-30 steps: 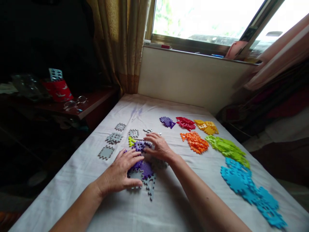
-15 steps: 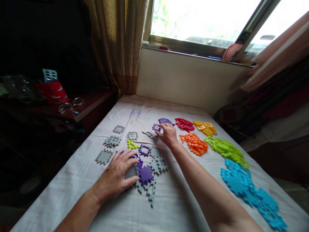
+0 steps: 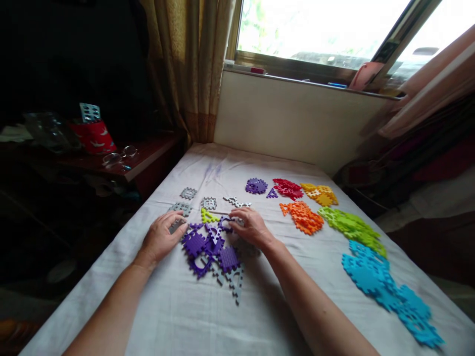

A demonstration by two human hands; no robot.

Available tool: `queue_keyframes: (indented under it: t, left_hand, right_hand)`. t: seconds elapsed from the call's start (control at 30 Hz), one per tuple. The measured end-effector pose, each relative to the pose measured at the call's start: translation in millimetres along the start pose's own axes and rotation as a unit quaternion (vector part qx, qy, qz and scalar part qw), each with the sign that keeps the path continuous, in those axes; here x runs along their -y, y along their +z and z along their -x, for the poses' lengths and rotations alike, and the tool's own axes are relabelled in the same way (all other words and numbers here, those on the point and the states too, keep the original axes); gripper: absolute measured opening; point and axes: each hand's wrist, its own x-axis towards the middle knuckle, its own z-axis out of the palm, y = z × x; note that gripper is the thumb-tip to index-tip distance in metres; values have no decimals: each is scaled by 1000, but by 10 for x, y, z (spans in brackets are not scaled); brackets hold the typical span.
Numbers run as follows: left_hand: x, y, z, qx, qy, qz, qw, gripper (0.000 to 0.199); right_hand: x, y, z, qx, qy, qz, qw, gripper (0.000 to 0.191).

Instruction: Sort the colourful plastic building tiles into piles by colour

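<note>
Standing leftmost, a red container (image 3: 94, 138) with pale bird-like shapes held a blister pack (image 3: 89, 112), any print too small to read, beside eyeglasses (image 3: 120, 156). Next, the left hand (image 3: 162, 237) curved over a partly hidden grey tile (image 3: 176, 225); whether it gripped I could not tell. Half a second earlier it covered the purple pieces (image 3: 194, 243), now exposed near a lime triangle (image 3: 208, 216). The right hand (image 3: 252, 227), back from the farther purple pile (image 3: 256, 186), had its fingertips at a purple frame (image 3: 225, 224), its hold unclear, its wrist half hiding grey pieces (image 3: 254, 248). Rightward lay red (image 3: 287, 189), orange (image 3: 304, 217), yellow (image 3: 322, 194), green (image 3: 351, 225) and blue clusters (image 3: 386, 287); pink cloth (image 3: 419, 94) was cut off.
</note>
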Motion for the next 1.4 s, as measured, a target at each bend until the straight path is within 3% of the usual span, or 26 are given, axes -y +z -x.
queue_keyframes:
  t: [0.13,0.3,0.43,0.53,0.77,0.97,1.13,1.4]
  left_hand:
    - [99,69,10,-41,-43,-59,996,45]
    - [134,144,14,-49,-14,-85,995,40]
    - [160,157,5,-65,-6,-80,995,38]
    - [170,150,0,-78,-16,-75,994,36]
    - [162,131,-2,-70,-23,-77,994,36]
    - [156,126,5,-69,-23,-79,994,35]
    - [162,143,12,-70,-27,-83,994,34]
    - [152,165,24,-76,-31,-81,993,32]
  right_hand:
    - [254,34,98,45,12,56,997,27]
    - [256,38,60,24,25,61,998,33]
    - [12,-10,15,-84,79,31,993,32]
    - [-284,-101,-81,-124,156,53,979,30]
    - [-857,-334,-516,-125,245,116,954,34]
    - [-1074,-365,-528,-57,347,201,915,29]
    - [-1063,-282,-548,-50,347,185,918,37]
    - [-1000,-251,-507,-103,303,138,937,49]
